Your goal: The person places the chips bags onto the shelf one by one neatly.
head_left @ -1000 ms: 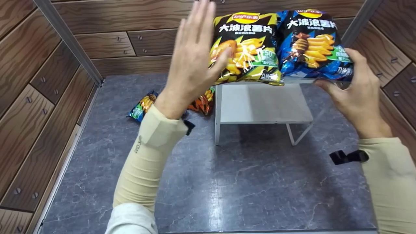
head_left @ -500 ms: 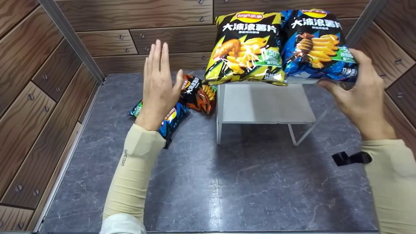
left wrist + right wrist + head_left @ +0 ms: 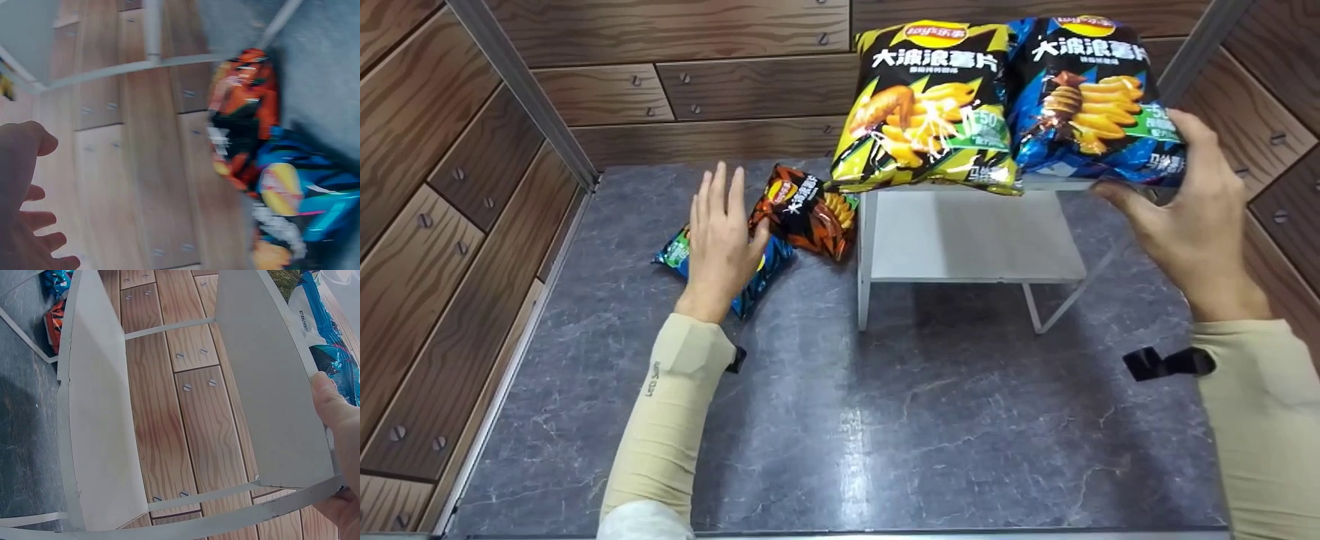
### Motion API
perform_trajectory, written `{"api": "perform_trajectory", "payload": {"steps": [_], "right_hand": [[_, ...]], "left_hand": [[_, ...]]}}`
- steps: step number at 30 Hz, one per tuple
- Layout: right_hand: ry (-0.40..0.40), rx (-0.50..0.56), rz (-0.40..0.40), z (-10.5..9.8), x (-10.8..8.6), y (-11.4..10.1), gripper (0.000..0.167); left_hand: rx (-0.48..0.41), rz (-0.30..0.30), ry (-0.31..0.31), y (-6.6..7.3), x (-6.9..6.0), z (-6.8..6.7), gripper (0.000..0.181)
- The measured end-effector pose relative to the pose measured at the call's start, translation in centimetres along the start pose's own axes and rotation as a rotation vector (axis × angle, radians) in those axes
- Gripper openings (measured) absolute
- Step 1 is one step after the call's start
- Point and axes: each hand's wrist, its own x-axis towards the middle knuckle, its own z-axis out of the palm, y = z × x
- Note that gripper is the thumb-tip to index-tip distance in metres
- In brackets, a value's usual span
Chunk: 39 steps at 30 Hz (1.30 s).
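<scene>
My left hand [image 3: 721, 244] hovers with fingers extended, in front of a blue chip bag [image 3: 772, 271] on the floor and partly covering it in the head view. In the left wrist view, this hand [image 3: 28, 208] is apart from the blue bag [image 3: 323, 185]. An orange-and-black chip bag [image 3: 810, 214] lies against the blue one. On top of the white rack [image 3: 975, 240], a yellow chip bag [image 3: 926, 112] sits beside another blue chip bag [image 3: 1095, 105]. My right hand [image 3: 1207, 217] grips the rack's right front corner, thumb at the front edge, fingers along that blue bag's side.
Wood-patterned panels [image 3: 765, 90] enclose the area at the back and sides. Metal posts [image 3: 525, 90] stand at the back corners. The grey marbled floor [image 3: 960, 435] spreads in front of the rack. The rack has a lower shelf and thin legs.
My left hand has left the yellow bag's left side and moved left and down toward the floor bags. My right hand and the bags on the rack have stayed in place.
</scene>
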Motion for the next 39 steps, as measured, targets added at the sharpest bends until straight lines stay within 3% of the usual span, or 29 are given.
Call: {"api": "perform_trajectory", "payload": {"steps": [5,8,16,20,26,32,37,39], "right_hand": [[-0.008,-0.001,0.001,0.1,0.1,0.0,0.085],[0.002,0.003,0.005,0.1,0.1,-0.1,0.085],[0.011,0.018,0.003,0.1,-0.1,-0.5,0.083],[0.006,0.017,0.008,0.0,-0.1,-0.6,0.083],[0.008,0.012,0.003,0.0,-0.1,-0.5,0.083],[-0.001,-0.004,0.007,-0.3,0.0,-0.2,0.085],[-0.002,-0.001,0.004,-0.1,0.0,-0.1,0.084],[0.004,0.003,-0.001,0.0,0.0,-0.1,0.084]], "left_hand": [[0.006,-0.034,-0.050,-2.2,-2.0,2.8,0.068],[0.052,-0.051,-0.123,-3.3,-3.0,4.3,0.068],[0.183,-0.199,-0.511,-5.6,-5.0,6.1,0.088],[0.210,-0.215,-0.614,-6.0,-5.9,6.7,0.086],[0.229,-0.199,-0.624,-5.8,-6.5,6.9,0.084],[0.334,-0.125,-0.521,-4.5,-6.7,7.1,0.073],[0.362,-0.097,-0.443,-4.6,-7.3,7.9,0.066],[0.370,-0.094,-0.430,-4.6,-7.4,8.1,0.072]]}}
